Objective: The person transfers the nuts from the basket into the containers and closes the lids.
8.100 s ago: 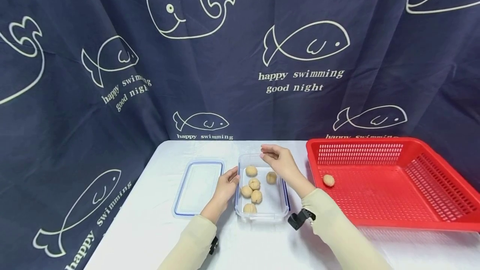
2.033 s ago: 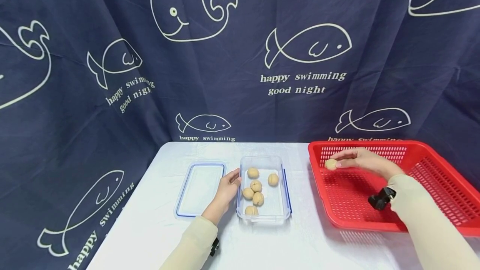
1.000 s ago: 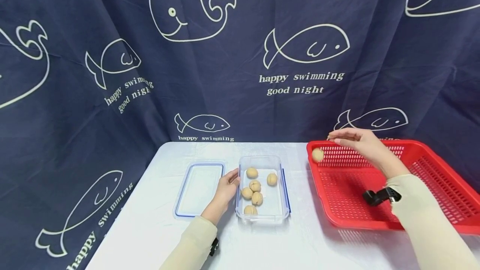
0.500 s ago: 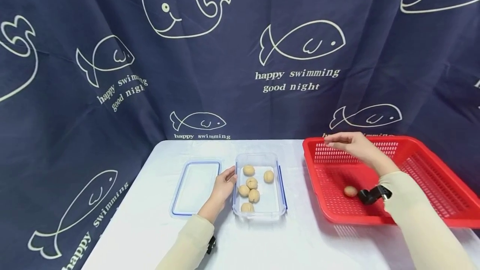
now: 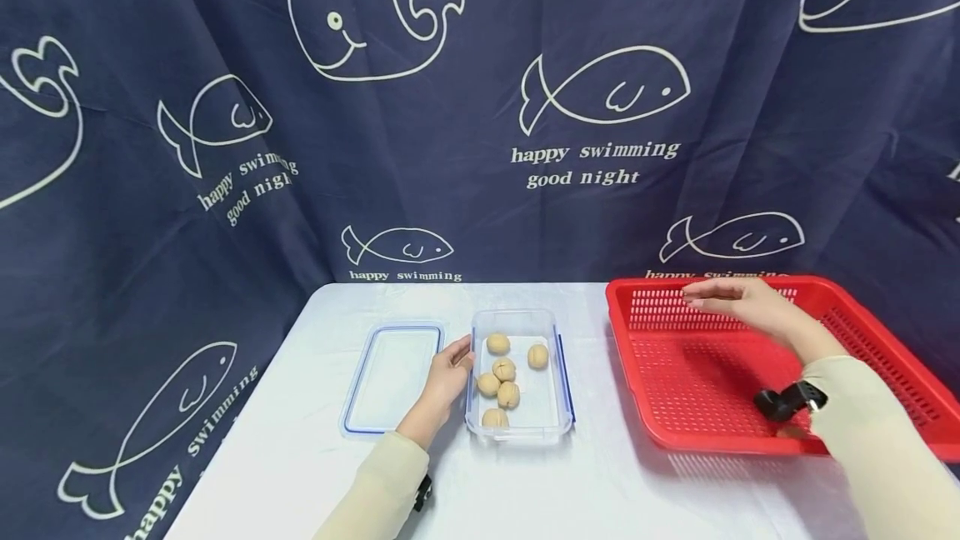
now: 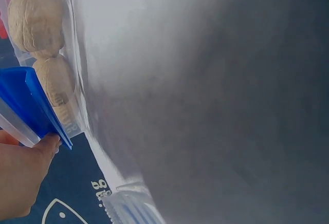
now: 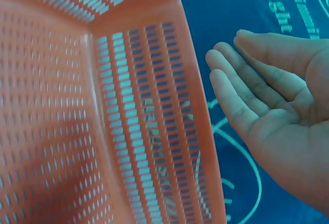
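A clear food container (image 5: pixel 536 415) with blue side clips holds several walnuts (image 5: pixel 507 394). My left hand (image 5: pixel 448 369) is at its left side; in the left wrist view the thumb and a finger pinch the blue clip (image 6: pixel 31 98) there. My right hand (image 5: pixel 750 307) hovers over the back of the red basket (image 5: pixel 690 436), fingers relaxed and nothing in them. In the right wrist view the empty palm (image 7: pixel 288 136) shows beside the basket's slotted wall. One walnut (image 5: pixel 791 432) lies at the basket's front, mostly hidden behind the wrist camera.
The container's lid (image 5: pixel 393 377), clear with a blue seal, lies on the white table (image 5: pixel 517 490) left of the container. Behind the table hangs a dark blue curtain (image 5: pixel 480 148) with white fish drawings.
Two seconds ago my right hand held a walnut over the basket. It let go, and the walnut dropped and rolled to the front right. The left hand stays at the container.
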The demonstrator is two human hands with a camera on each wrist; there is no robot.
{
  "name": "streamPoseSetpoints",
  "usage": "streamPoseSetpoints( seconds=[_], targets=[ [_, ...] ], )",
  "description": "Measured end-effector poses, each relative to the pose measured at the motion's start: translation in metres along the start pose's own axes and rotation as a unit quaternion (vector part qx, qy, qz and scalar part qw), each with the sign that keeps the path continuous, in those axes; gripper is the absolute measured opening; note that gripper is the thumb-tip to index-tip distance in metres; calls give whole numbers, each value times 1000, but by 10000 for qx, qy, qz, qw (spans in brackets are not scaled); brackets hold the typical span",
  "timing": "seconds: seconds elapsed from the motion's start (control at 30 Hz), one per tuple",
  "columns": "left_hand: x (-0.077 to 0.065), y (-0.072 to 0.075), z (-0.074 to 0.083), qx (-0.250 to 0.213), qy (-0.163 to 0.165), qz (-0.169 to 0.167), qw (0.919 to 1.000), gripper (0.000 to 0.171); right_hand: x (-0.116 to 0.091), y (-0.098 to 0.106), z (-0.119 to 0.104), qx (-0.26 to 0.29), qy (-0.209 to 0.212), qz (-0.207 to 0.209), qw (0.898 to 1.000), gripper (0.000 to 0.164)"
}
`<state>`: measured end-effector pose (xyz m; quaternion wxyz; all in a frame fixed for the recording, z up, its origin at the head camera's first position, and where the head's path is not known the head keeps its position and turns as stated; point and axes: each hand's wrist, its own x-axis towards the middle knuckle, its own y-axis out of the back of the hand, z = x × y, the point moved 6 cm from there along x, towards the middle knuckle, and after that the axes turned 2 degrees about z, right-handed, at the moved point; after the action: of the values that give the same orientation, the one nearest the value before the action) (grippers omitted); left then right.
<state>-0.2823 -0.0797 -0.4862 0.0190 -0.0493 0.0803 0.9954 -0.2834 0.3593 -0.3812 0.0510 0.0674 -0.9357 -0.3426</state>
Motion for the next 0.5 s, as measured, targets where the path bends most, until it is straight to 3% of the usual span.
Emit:
streamPoseSetpoints(
  seconds=[0.5],
  targets=[
    [2, 0, 0, -47, 76, 106, 9999, 44, -15, 26, 39, 22, -366, -405, 9985, 47]
  ],
)
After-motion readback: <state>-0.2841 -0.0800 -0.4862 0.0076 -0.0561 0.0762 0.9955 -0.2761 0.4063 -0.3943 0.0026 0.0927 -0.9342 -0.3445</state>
